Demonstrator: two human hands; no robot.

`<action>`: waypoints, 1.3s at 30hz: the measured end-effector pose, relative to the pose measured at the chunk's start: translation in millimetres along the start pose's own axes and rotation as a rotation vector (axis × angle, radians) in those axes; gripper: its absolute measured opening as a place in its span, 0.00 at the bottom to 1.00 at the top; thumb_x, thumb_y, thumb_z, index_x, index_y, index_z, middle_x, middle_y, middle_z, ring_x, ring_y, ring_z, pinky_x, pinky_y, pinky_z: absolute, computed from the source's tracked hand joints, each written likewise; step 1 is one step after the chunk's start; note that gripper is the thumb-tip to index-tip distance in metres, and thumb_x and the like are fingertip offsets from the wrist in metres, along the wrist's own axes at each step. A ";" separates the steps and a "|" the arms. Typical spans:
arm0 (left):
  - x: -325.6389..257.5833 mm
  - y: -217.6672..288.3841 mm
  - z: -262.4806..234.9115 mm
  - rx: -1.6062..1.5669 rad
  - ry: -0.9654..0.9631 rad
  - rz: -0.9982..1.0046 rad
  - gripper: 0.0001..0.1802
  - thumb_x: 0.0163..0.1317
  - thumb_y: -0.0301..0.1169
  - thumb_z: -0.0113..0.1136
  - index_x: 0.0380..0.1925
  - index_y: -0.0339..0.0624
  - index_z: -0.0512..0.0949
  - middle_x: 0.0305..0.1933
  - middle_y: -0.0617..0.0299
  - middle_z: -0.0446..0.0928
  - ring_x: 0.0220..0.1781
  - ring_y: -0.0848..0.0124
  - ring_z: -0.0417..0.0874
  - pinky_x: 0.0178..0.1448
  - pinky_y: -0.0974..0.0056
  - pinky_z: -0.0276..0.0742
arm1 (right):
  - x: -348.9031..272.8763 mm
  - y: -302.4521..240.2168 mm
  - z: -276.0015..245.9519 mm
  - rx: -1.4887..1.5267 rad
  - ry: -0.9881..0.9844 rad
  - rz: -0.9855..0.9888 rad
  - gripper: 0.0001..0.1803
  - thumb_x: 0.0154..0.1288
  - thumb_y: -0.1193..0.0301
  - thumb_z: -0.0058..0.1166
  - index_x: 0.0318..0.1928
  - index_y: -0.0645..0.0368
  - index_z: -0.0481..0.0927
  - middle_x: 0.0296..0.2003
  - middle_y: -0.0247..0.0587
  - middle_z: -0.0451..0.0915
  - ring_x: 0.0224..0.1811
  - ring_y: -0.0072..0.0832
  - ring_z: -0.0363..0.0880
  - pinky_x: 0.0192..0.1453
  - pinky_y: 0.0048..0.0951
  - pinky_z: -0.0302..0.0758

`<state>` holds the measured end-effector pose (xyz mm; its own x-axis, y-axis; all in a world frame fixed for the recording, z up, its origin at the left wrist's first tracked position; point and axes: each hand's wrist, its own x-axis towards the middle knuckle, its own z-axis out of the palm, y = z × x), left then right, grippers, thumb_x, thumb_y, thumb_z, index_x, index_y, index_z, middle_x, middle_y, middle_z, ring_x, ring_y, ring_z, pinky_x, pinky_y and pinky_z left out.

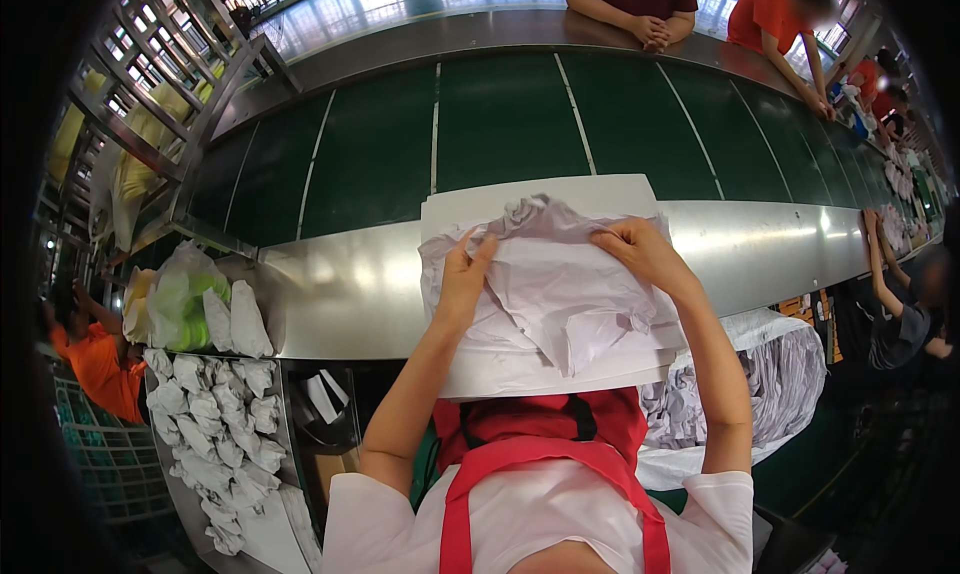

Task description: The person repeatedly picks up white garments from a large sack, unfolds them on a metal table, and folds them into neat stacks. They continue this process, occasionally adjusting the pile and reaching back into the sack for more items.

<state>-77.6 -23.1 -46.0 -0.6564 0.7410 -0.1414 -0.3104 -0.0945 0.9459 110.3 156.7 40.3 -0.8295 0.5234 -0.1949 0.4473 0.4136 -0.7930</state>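
Observation:
A crumpled sheet of thin white paper [565, 284] lies in front of me, its far edge bunched up. My left hand [467, 274] pinches the paper at its left side. At the right, my right hand [640, 249] grips the paper's far edge between thumb and fingers. Beneath it is a stack of flat white sheets [440, 210], resting on the steel ledge and reaching over its near edge. Whether anything lies under the crumpled paper is hidden.
A green conveyor belt [505, 124] with white cross lines runs beyond the steel ledge [340, 284]. Crumpled paper wads [215, 414] fill a tray at left, near a plastic bag [185, 294]. A white sack [780, 384] of papers stands right. Other people work around the belt.

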 end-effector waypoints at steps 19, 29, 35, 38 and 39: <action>-30.7 18.3 -10.2 0.094 0.035 0.089 0.13 0.70 0.34 0.48 0.47 0.37 0.74 0.43 0.68 0.73 0.46 0.80 0.69 0.52 0.76 0.62 | 0.9 12.9 -5.4 0.156 0.185 -0.019 0.17 0.66 0.62 0.52 0.50 0.59 0.77 0.32 0.39 0.80 0.31 0.24 0.78 0.37 0.24 0.73; -30.4 64.3 16.0 0.689 -0.208 0.296 0.40 0.55 0.34 0.66 0.66 0.44 0.58 0.52 0.52 0.75 0.58 0.62 0.74 0.64 0.57 0.66 | -44.4 -11.8 -11.4 -0.026 -0.057 -0.040 0.16 0.59 0.66 0.56 0.41 0.66 0.80 0.24 0.46 0.78 0.24 0.29 0.71 0.31 0.30 0.68; -12.5 45.9 24.6 0.576 -0.243 0.187 0.17 0.58 0.31 0.64 0.45 0.38 0.75 0.31 0.68 0.70 0.33 0.78 0.70 0.42 0.74 0.68 | -24.0 -30.1 -14.3 -0.183 -0.116 -0.135 0.20 0.51 0.63 0.63 0.41 0.65 0.80 0.27 0.54 0.78 0.30 0.42 0.76 0.36 0.36 0.71; -11.5 29.7 7.3 0.326 -0.225 0.134 0.07 0.63 0.29 0.58 0.38 0.38 0.74 0.29 0.72 0.70 0.33 0.81 0.70 0.40 0.75 0.66 | -25.9 -20.8 -15.0 -0.294 -0.043 -0.137 0.22 0.47 0.63 0.64 0.40 0.65 0.79 0.31 0.53 0.80 0.34 0.43 0.79 0.40 0.37 0.73; -13.4 33.2 6.2 0.302 -0.191 0.216 0.06 0.68 0.30 0.53 0.35 0.39 0.73 0.26 0.74 0.66 0.30 0.83 0.66 0.36 0.77 0.63 | -28.4 -13.7 -17.0 -0.322 -0.008 -0.133 0.22 0.47 0.63 0.64 0.40 0.65 0.79 0.32 0.52 0.80 0.36 0.44 0.79 0.41 0.37 0.73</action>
<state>-74.8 -32.0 -11.0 -0.5364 0.8381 0.0993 0.0545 -0.0831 0.9951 133.5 148.8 66.5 -0.8898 0.4435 -0.1073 0.4162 0.6925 -0.5893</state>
